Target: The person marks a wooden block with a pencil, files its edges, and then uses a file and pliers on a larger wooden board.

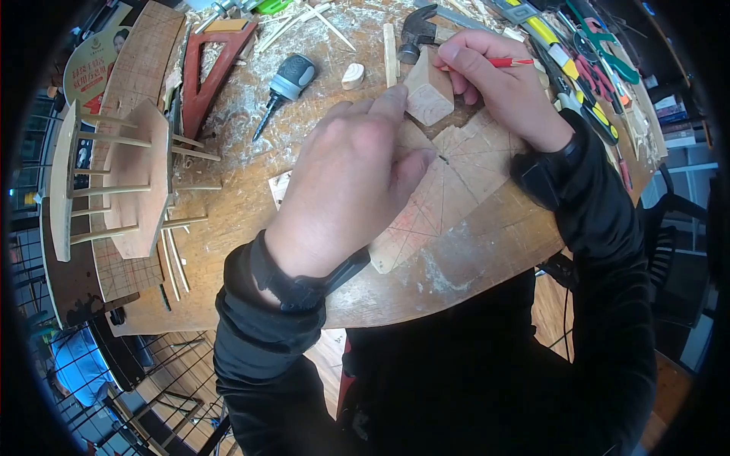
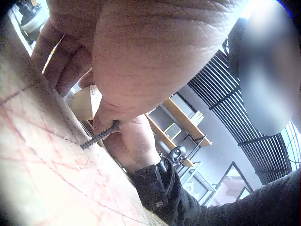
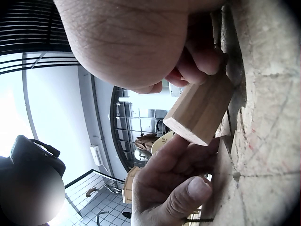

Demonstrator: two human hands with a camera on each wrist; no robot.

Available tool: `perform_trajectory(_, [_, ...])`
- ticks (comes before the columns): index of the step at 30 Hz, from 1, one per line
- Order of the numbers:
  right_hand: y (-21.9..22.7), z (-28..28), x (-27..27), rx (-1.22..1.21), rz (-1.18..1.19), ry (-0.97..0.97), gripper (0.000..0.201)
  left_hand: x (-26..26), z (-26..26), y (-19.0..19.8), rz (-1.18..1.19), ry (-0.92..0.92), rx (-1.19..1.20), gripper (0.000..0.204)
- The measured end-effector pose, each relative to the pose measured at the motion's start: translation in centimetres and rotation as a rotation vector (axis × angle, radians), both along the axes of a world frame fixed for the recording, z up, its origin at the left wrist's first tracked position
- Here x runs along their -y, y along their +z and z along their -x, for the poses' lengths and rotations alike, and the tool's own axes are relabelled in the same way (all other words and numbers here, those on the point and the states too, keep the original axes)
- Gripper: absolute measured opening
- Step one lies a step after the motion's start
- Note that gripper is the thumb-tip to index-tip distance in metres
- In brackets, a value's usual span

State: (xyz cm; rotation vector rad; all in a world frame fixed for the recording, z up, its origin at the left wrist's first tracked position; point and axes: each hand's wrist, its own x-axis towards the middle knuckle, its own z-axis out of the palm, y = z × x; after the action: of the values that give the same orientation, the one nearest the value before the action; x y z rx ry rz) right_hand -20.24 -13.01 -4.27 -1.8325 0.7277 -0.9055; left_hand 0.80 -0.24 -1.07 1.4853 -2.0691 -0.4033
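A squared wooden block point(image 1: 427, 105) with a slanted top sits on a flat wooden board point(image 1: 475, 171) marked with pencil and red lines. My right hand point(image 1: 506, 95) pinches a red pencil point(image 1: 508, 62) over the block's far end, its lower fingers beside the block's right side. My left hand point(image 1: 342, 175) lies over the board with fingers stretched forward; in the right wrist view its fingertips reach the block point(image 3: 200, 110) from the other side, thumb apart. A dark screw point(image 2: 99, 135) stands out of the board under the left palm.
A hammer point(image 1: 417, 34) lies just beyond the block. Left of it are a screwdriver-like tool with a drill bit point(image 1: 289, 80), a red triangular frame point(image 1: 209, 76) and a wooden assembly with dowels point(image 1: 137, 178). Pliers and other tools point(image 1: 589, 72) line the right edge; shavings cover the back.
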Motion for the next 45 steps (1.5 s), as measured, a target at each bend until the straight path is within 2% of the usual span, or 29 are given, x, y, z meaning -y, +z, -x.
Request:
perform_trajectory(29, [-0.07, -0.04, -0.03, -0.003, 0.016, -0.010, 0.025, 0.15, -0.09, -0.19, 0.004, -0.016, -0.018, 0.054])
perform_trajectory(37, [0.43, -0.08, -0.34, -0.010, 0.045, 0.002, 0.019, 0.02, -0.03, -0.21, 0.045, -0.017, -0.011, 0.053])
perform_trajectory(45, [0.81, -0.09, -0.50, -0.031, -0.020, 0.006, 0.018, -0.05, 0.02, -0.23, 0.076, -0.033, -0.008, 0.054])
